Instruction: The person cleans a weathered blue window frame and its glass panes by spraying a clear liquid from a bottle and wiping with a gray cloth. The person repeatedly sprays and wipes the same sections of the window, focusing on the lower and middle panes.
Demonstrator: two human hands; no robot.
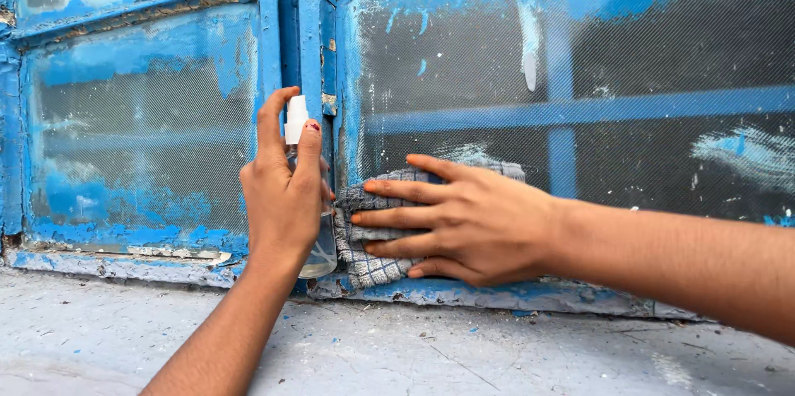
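The left hand (281, 197) stood upright at centre left of the frame, its fingers (308, 156) wrapped round a small clear plastic spray bottle with a white nozzle (296, 118), the index finger raised beside the nozzle head. The bottle sat right in front of the blue painted upright of the window frame (308, 31), its nozzle toward the panes.

The right hand (472, 222) came in from the lower right, laid flat with its fingers (397, 190) spread wide, closed on nothing, pressing a grey checked cloth (368, 259) against the lower left corner of the right-hand mesh-covered pane (662, 56). The cloth was bunched under the palm and hung down to the peeling blue sill (497, 295).

By the look of it, this was the wipe-and-spray stage of cleaning the window: cloth on the mesh, bottle at the ready. Blue paint smears showed higher up the pane and at far right. A next stroke would seem to call for steady flat pressure, since the mesh looked rough enough to snag the cloth, and for the nozzle to aim clear of the wiping hand. The grey concrete ledge (414, 346) ran along the bottom.
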